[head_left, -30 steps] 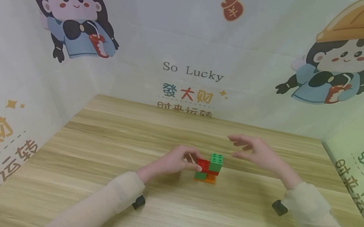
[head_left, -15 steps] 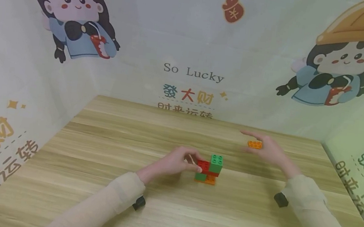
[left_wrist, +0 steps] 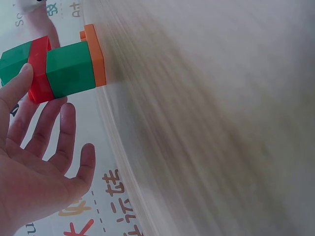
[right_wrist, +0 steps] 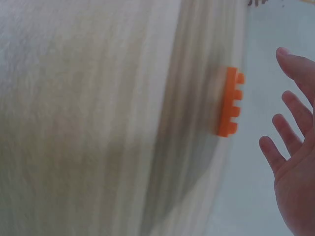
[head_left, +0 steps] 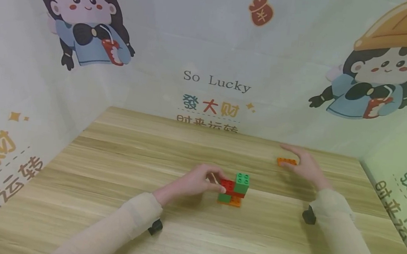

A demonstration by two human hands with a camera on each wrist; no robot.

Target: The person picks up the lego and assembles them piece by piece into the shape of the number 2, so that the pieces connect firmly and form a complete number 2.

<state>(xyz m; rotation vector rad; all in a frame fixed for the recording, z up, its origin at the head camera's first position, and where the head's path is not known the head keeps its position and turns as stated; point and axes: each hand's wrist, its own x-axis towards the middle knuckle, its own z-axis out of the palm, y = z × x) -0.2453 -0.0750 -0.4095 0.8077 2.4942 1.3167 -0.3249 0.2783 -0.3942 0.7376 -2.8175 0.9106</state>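
Note:
A small upright stack of toy building bricks stands mid-table in the head view. Its top is a green brick (head_left: 242, 183), set on the right part of a red brick (head_left: 238, 194). Beneath the red one sit a second green brick (left_wrist: 70, 70) and an orange base brick (left_wrist: 95, 55). My left hand (head_left: 197, 179) pinches the red brick between thumb and fingers, the other fingers spread below. Farther back and right, a loose orange brick (right_wrist: 228, 102) lies on the table, studs up. Over it hovers my right hand (head_left: 306, 169), fingers apart, with a gap to the brick in the right wrist view.
The wooden table (head_left: 172, 140) ends at a printed cloth backdrop (head_left: 151, 54) behind and on both sides. Dark wrist camera mounts (head_left: 155, 226) hang under both sleeves, close above the tabletop.
My right hand has moved right and slightly back, bringing the loose orange brick into sight beneath it. My left hand and the stack stay in place.

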